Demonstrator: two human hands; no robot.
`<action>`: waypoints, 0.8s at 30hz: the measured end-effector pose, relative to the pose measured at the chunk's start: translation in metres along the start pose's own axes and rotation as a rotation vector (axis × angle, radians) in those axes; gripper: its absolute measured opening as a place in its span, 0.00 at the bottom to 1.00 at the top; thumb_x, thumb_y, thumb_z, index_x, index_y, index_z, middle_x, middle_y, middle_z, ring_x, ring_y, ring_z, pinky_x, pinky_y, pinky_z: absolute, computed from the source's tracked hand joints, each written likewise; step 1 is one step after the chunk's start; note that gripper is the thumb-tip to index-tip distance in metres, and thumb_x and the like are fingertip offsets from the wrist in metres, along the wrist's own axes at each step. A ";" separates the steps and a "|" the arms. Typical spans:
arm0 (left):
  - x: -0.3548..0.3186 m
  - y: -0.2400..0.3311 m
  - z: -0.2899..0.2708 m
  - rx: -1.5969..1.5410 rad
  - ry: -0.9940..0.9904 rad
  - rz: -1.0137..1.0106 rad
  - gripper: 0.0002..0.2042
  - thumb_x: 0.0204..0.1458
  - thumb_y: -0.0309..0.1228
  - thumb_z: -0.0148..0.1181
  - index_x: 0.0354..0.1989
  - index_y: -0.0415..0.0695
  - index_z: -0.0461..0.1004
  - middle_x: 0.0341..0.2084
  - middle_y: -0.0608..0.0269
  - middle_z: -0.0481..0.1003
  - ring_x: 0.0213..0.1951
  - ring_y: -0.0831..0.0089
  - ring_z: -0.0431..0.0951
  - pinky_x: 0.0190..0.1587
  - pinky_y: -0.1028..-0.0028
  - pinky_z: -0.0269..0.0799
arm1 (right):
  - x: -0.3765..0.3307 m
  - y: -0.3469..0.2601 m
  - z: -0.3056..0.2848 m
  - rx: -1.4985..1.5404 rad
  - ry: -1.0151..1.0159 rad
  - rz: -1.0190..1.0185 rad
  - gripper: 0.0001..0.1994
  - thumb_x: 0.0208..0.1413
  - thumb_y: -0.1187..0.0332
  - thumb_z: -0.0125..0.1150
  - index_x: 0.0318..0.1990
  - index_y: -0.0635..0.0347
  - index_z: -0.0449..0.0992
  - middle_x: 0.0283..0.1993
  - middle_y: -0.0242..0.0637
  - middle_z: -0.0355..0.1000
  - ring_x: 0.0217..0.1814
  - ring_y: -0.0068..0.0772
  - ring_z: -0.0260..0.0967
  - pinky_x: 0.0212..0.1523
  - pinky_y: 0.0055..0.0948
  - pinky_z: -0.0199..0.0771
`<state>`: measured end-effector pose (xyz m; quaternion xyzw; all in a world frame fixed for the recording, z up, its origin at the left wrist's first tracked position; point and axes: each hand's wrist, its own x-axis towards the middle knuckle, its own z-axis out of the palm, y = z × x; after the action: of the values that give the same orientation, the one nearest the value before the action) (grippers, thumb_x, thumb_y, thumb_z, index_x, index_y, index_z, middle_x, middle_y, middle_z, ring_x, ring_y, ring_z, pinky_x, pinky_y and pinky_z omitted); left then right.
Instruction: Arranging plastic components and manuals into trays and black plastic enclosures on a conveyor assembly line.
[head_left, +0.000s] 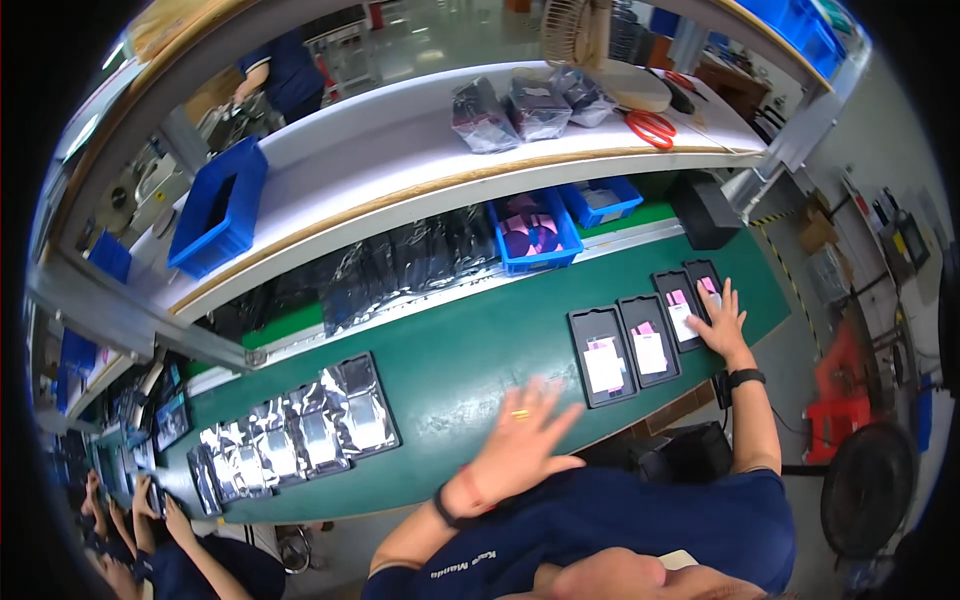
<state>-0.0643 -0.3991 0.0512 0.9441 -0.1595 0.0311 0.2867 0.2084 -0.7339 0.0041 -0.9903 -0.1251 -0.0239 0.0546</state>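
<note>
Head view is up on my screen, and I take the blue bin (543, 264) with the pink pieces (528, 224) as my landmark, working left to right. Well left of that bin and nearer the person, a row of film-wrapped trays (281, 455), black under the shine, lies overlapping on the green table (460, 370). Now the left hand (525, 430): nearer the person than the bin, blurred, spread wide, nothing I can see in its grasp. Its fingers point away from the body, the forearm angles in from the left, and a dark band (447, 507) circles the wrist.

Next, right of the bin and nearer the person, come four black trays (592, 327) side by side, with white cards (604, 368) and pink slips (645, 328) showing in them. Their long axes run away from the person, far ends leaning a little left. And that's the relation that counts: the left hand sits just left of the first tray, while the right hand (718, 318) is over the two farthest from the bin, clearly the nearer to those. It's open too, palm down, fingers fanned forward; whether the fingertips touch anything, I can't tell.
</note>
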 end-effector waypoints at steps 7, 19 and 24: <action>0.025 -0.017 0.050 0.148 0.029 -0.063 0.35 0.44 0.56 0.57 0.61 0.59 0.58 0.64 0.47 0.47 0.65 0.45 0.45 0.60 0.40 0.39 | -0.030 -0.096 0.012 0.007 -0.240 -0.096 0.39 0.50 0.38 0.48 0.67 0.34 0.42 0.70 0.52 0.35 0.71 0.59 0.32 0.57 0.73 0.30; -0.083 -0.058 -0.023 0.215 0.069 -0.322 0.38 0.43 0.56 0.58 0.62 0.56 0.55 0.65 0.49 0.45 0.65 0.45 0.43 0.61 0.43 0.40 | -0.079 -0.221 -0.021 0.062 -0.275 -0.379 0.41 0.48 0.46 0.57 0.67 0.49 0.46 0.70 0.55 0.24 0.71 0.64 0.18 0.57 0.74 0.24; -0.117 -0.087 -0.117 0.282 0.040 -0.383 0.32 0.41 0.47 0.63 0.54 0.43 0.65 0.58 0.47 0.59 0.62 0.46 0.53 0.60 0.48 0.50 | -0.044 -0.300 -0.069 0.144 -0.062 -0.862 0.37 0.47 0.59 0.61 0.64 0.54 0.53 0.68 0.57 0.41 0.70 0.62 0.32 0.64 0.60 0.31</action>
<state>-0.1439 -0.2330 0.0853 0.9871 0.0338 0.0168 0.1559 0.0888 -0.4639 0.1008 -0.8414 -0.5301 -0.0060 0.1046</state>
